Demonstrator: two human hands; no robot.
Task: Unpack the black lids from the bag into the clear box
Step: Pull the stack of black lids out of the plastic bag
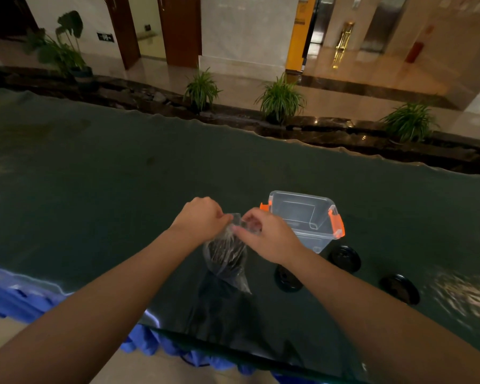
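Both hands, left hand (203, 217) and right hand (266, 236), have their fingers (240, 230) pinched shut on the mouth of the bag (227, 259), which hangs lengthwise below them, its black lids (226, 254) just left of the clear box (305, 217).

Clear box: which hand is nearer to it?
Right. The right hand pinches the bag top just beside the clear box; the left hand grips the bag's far side.
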